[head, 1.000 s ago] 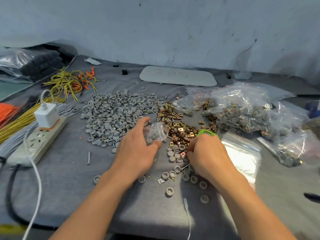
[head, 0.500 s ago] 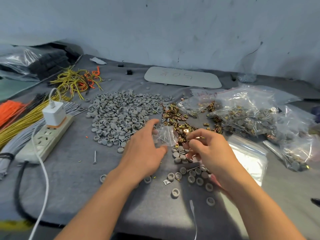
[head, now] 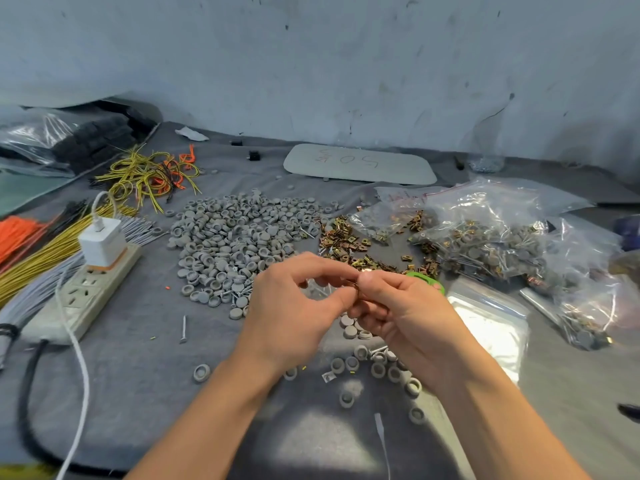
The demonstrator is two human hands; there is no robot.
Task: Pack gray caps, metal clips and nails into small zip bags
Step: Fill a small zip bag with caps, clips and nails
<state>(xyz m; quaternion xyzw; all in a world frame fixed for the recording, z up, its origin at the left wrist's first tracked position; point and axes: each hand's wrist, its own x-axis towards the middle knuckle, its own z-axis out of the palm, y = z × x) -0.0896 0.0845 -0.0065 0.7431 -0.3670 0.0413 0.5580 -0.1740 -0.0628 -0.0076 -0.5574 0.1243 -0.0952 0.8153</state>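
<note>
Both hands are up over the middle of the table [head: 138,393], meeting just above a scatter of loose caps. The left hand [head: 291,306] pinches a small zip bag [head: 319,289] near its mouth, its fingers [head: 322,268] curled onto the thin clear film. Most of the bag is hidden behind the knuckles. The right hand [head: 405,313] sits tight against it, thumb and forefinger closed on what looks like a brassy clip [head: 356,289] right at the opening. I cannot tell whether it is one clip or several. My guess is it is about to go in.

That bag will be feather-light, limp and slippery, so the stiffer zip strip is the place to hold it and keep the mouth open. The clip is small and hard with bent edges that could snag the film, so it is best pinched by its flat sides.

The gray caps [head: 235,237], heaped beyond the hands, look light and stiff and likely to roll. A loose nail [head: 183,329] lies to the left. It is thin and pointed, so I would pick it up by the shank and feed it in head first.

The metal clips [head: 346,240] are piled right of the caps, with filled bags [head: 485,244] further right and a stack of empty bags [head: 491,320] just beside the right wrist
</note>
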